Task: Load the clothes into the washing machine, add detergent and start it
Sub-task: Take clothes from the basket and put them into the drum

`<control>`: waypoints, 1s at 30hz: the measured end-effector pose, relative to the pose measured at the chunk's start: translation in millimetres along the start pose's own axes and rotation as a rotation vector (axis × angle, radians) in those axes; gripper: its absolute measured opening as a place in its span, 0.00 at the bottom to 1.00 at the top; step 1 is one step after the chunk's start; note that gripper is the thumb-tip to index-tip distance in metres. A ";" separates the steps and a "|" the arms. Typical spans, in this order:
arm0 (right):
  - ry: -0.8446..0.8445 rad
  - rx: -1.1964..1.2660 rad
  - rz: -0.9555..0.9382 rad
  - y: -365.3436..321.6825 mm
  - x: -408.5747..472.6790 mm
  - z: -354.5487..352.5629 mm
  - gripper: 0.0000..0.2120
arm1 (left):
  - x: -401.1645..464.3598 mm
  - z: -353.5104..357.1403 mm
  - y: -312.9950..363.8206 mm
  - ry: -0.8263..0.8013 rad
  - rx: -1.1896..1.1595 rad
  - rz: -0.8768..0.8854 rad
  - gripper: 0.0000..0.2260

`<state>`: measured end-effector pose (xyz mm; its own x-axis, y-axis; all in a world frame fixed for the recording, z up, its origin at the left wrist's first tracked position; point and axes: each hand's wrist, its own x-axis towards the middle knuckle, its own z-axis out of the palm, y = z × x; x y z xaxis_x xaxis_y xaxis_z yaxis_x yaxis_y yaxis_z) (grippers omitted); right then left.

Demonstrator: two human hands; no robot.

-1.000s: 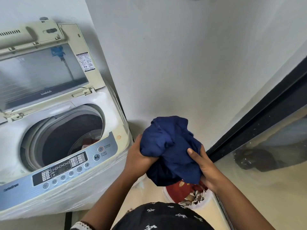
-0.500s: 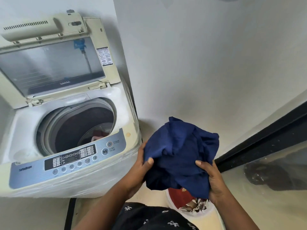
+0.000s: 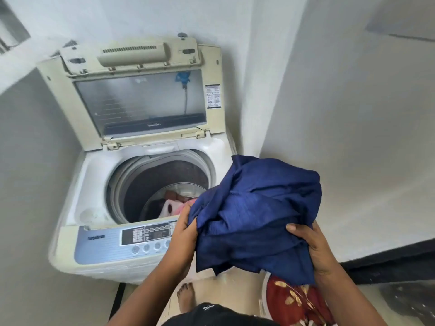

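I am gripping a bunched navy blue cloth (image 3: 256,215) with both hands. My left hand (image 3: 182,234) is clutching its left edge, fingers curled into the fabric and thumb side facing me. My right hand (image 3: 310,245) is closing over the lower right of the bundle, thumb (image 3: 294,228) pressing across the front and the other fingers hidden behind the folds. The cloth is bulging up between my hands and hanging in loose folds below them.

Just to the left of my left hand, partly behind it, the control panel (image 3: 131,238) of the washing machine (image 3: 77,231) is showing its display and round buttons. Beyond that hand the drum (image 3: 153,182) is standing open, with a few clothes (image 3: 173,203) in white, pink and dark colours lying at the bottom. Farther off, the lid (image 3: 141,100) is standing raised, its window facing me.

Below my right hand a white basket (image 3: 264,295) is sitting on the floor with a red cloth with a gold leaf pattern (image 3: 292,300) in it. Under my left forearm my bare foot (image 3: 186,296) is resting on the tile.
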<state>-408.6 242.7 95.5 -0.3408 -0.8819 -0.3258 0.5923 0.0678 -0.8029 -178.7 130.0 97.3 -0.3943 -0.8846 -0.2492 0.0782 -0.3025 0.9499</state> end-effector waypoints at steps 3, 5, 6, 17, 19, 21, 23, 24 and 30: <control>-0.077 -0.080 -0.070 -6.2 22.7 49.5 0.34 | 18.6 -38.5 18.9 0.080 -0.024 0.054 0.10; -0.111 -0.134 -0.107 -7.9 40.3 80.4 0.34 | 32.3 -61.0 32.9 0.110 -0.035 0.096 0.07; -0.129 -0.153 -0.118 -7.0 50.1 95.9 0.33 | 39.7 -73.3 40.1 0.117 -0.045 0.115 0.07; -0.145 -0.154 0.059 77.4 171.7 194.7 0.31 | 122.6 -197.4 31.6 0.177 -0.093 -0.061 0.19; -0.096 -0.143 0.129 98.1 188.9 199.5 0.31 | 134.7 -211.3 22.2 0.177 -0.052 -0.168 0.25; -0.050 -0.154 0.213 119.2 206.3 200.2 0.31 | 148.8 -224.3 7.4 0.190 -0.037 -0.255 0.26; -0.003 -0.198 0.301 139.2 221.6 197.6 0.30 | 161.9 -233.7 -8.3 0.236 -0.049 -0.303 0.18; 0.017 -0.221 0.338 147.7 227.9 195.2 0.29 | 167.8 -235.8 -15.3 0.262 -0.054 -0.353 0.15; 0.135 -0.502 0.567 188.4 250.1 174.9 0.20 | 186.4 -246.4 -61.4 0.270 0.100 -0.678 0.15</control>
<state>-254.5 -46.8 -49.9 -0.1893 -0.5866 -0.7874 0.3113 0.7247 -0.6147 -31.3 -103.7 -54.0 -0.0864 -0.5750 -0.8136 -0.1917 -0.7918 0.5799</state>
